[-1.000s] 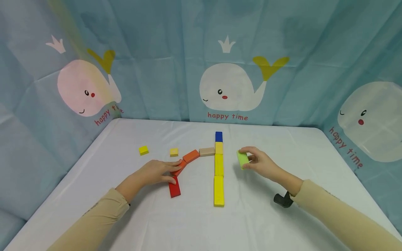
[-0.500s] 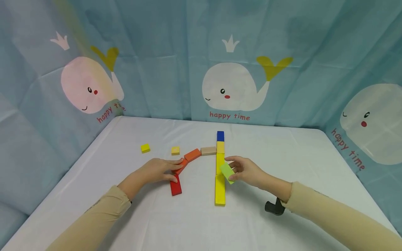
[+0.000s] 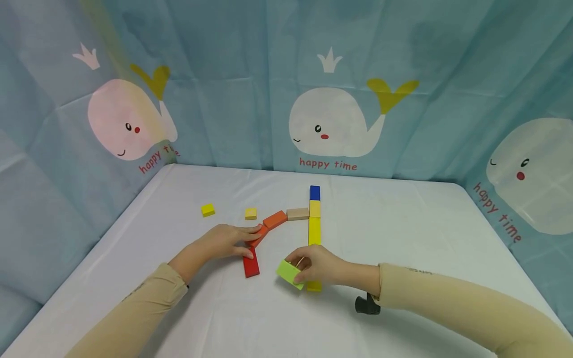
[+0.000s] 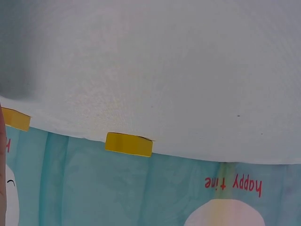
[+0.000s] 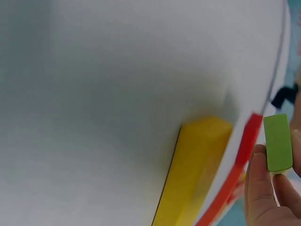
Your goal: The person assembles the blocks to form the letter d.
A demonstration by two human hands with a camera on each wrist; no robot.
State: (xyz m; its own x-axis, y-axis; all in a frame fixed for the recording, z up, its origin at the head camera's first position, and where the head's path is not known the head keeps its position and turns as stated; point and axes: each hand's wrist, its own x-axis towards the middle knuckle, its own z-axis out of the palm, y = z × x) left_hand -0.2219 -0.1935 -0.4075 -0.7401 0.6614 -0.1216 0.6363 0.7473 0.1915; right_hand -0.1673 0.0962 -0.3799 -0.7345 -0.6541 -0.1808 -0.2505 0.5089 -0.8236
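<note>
One green block point(image 3: 289, 274) sits pinched between the thumb and fingers of our right hand point(image 3: 317, 266), tilted and seemingly raised off the white table point(image 3: 403, 214), between the red block point(image 3: 251, 265) and the near yellow block point(image 3: 314, 287). Our left hand point(image 3: 222, 242) grips nothing: its fingers lie extended, fingertips over the near orange block point(image 3: 258, 242) and thumb at the red block. How hard they press, we cannot tell.

To carry this well, we judge, we want the palm high, because our right hand reaches across the yellow row and covers part of it; a dipping wrist could nudge the near yellow block out of line. We do best to level the green block before it touches the cloth, so that no corner lands first. Our left fingers should press lightly, enough to steady the curve that runs through the far orange block point(image 3: 275, 220) to the tan block point(image 3: 298, 214), without sliding any piece. For letting go, we would free the thumb and fingers together, gently, lest one side drag the block round.
</note>
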